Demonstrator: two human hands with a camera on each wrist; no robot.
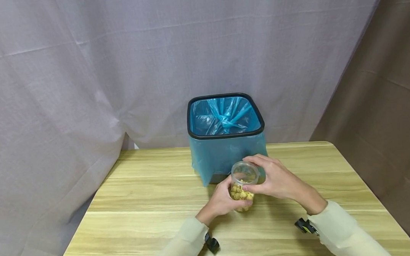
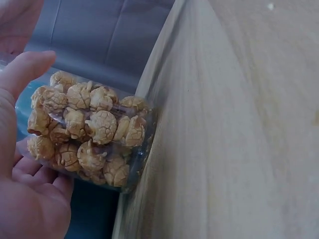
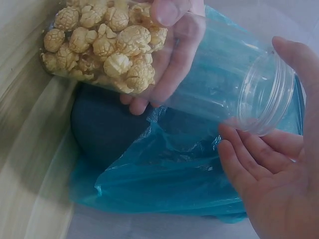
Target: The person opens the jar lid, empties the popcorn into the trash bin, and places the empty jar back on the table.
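A clear plastic jar (image 1: 244, 173) stands tilted slightly in front of the bin, with caramel popcorn (image 3: 107, 45) filling its lower half. My left hand (image 1: 222, 199) grips the jar low on its body, thumb on the near side and fingers behind. At the top, my right hand (image 1: 276, 178) spans the ridged round mouth (image 3: 264, 94), thumb on one side and fingertips on the other. The left wrist view shows the popcorn pieces (image 2: 99, 124) through the wall, with the jar's base right at the tabletop.
Behind the jar is a bin with a black rim (image 1: 226, 136), lined with a blue plastic bag (image 1: 223, 154) that hangs over its outside. Both are on a wooden table (image 1: 144, 222). Grey curtains (image 1: 137, 62) hang behind, and a brown one (image 1: 379, 97) on the right.
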